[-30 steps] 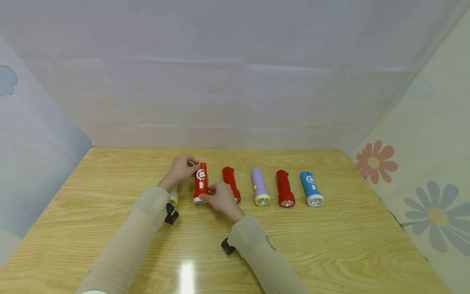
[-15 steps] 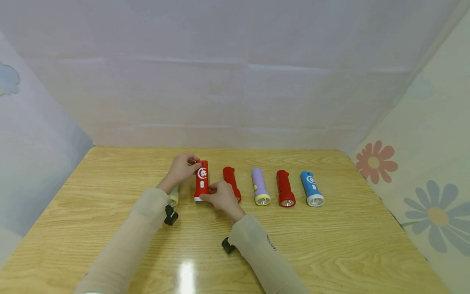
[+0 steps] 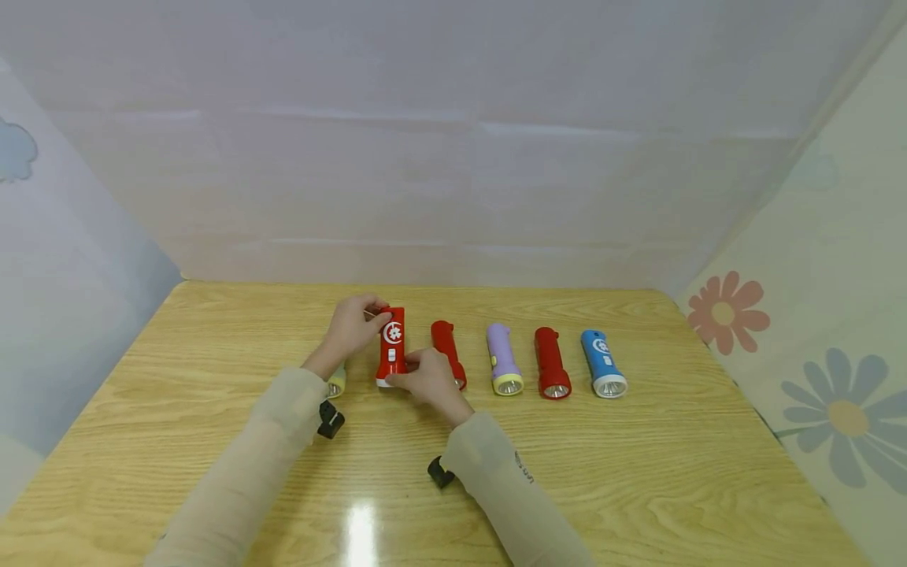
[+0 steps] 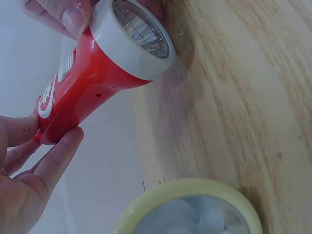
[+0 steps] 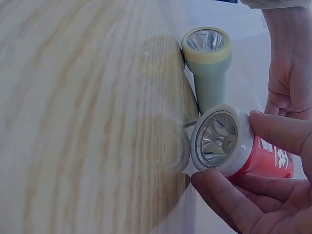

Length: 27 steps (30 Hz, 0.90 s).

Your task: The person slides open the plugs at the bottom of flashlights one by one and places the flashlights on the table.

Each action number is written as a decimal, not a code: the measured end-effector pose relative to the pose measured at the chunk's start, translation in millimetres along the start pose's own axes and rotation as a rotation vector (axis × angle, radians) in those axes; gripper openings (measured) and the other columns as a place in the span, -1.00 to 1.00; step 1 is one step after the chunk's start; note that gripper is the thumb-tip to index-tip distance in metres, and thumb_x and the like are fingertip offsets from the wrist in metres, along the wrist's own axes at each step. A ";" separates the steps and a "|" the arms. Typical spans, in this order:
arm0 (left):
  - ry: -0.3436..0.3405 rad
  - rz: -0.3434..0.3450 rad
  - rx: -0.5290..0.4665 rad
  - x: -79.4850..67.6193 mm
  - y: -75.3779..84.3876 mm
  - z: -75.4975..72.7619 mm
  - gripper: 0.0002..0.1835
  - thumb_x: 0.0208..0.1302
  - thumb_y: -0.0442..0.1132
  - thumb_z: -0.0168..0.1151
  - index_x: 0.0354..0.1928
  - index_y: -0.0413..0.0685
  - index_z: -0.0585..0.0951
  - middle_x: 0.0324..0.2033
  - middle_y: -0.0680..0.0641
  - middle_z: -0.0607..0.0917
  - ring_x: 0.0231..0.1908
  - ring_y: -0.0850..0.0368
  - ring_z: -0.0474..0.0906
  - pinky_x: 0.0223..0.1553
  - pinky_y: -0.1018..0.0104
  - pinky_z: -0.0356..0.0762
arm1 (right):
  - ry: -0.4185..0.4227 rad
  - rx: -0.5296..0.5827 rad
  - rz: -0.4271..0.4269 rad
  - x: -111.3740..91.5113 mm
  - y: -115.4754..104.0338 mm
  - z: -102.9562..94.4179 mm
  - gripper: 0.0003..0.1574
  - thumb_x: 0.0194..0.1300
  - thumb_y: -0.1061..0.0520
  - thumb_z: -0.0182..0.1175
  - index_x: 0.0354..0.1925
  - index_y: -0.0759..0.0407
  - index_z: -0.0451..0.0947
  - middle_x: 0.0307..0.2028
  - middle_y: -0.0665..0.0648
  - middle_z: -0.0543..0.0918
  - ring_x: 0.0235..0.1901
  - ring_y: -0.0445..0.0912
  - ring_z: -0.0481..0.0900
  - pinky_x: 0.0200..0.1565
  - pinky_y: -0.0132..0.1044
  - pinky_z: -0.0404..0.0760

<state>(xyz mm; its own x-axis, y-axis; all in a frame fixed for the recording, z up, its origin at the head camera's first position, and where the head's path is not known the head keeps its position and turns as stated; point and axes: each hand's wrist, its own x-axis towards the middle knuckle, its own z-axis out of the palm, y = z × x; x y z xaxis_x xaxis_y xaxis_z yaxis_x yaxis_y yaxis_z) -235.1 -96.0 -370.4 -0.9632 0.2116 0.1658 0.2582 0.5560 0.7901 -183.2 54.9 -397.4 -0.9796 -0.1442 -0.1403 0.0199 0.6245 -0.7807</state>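
Both hands are on a red flashlight (image 3: 393,346) with a white lens ring, a white switch and a white printed emblem. My left hand (image 3: 350,327) pinches its tail end between thumb and fingers. At the lens end, the thumb and fingers of my right hand (image 3: 428,379) grip the white ring and the red neck. In the left wrist view the flashlight (image 4: 92,80) slants, its lens end close to the tabletop and its tail higher. A pale green flashlight (image 5: 209,78) with a yellow ring lies beside it, mostly hidden by my left wrist in the head view.
To the right, in a row on the wooden table (image 3: 638,488), lie a red flashlight (image 3: 444,340), partly behind my right hand, a purple one (image 3: 500,350) with a yellow ring, another red one (image 3: 549,358) and a blue one (image 3: 599,358). A pale cloth wall (image 3: 453,197) stands behind.
The held red flashlight's tail has risen and shifted slightly right, and its lens face has turned out of sight in the head view. Both hands keep their hold; the other flashlights stay put.
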 end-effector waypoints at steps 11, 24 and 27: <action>0.026 0.028 -0.012 -3.6 0.9 1.3 -0.75 0.25 -0.34 0.14 -0.08 -0.36 0.56 -0.20 -0.28 0.63 -0.27 -0.12 0.61 -0.28 0.14 0.58 | -0.016 -0.007 -0.003 2.7 0.0 0.2 -0.49 -0.02 0.07 0.42 -0.13 0.34 0.59 -0.35 0.10 0.66 -0.39 -0.13 0.54 -0.36 -0.32 0.49; 0.079 0.053 -0.038 -9.0 0.3 0.1 -0.77 0.23 -0.34 0.16 -0.12 -0.32 0.59 -0.22 -0.26 0.65 -0.28 -0.12 0.62 -0.29 0.11 0.58 | -0.011 0.000 -0.039 4.2 -0.7 2.5 -0.59 -0.03 0.13 0.42 -0.18 0.29 0.61 -0.32 0.11 0.68 -0.38 -0.14 0.57 -0.34 -0.32 0.51; 0.087 0.051 -0.048 -9.4 0.4 0.0 -0.78 0.23 -0.33 0.15 -0.13 -0.31 0.59 -0.23 -0.25 0.65 -0.28 -0.11 0.62 -0.31 0.12 0.58 | -0.014 0.001 -0.045 4.0 -1.5 2.4 -0.58 -0.04 0.12 0.43 -0.18 0.28 0.60 -0.31 0.11 0.67 -0.36 -0.13 0.58 -0.31 -0.31 0.52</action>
<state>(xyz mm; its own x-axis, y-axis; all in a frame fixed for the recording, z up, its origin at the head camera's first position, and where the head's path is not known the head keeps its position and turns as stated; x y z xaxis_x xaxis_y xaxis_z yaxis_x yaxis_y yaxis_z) -226.0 -97.8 -371.7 -0.9524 0.1665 0.2555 0.3049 0.5070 0.8062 -186.7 51.5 -398.3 -0.9766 -0.1825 -0.1135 -0.0239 0.6168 -0.7867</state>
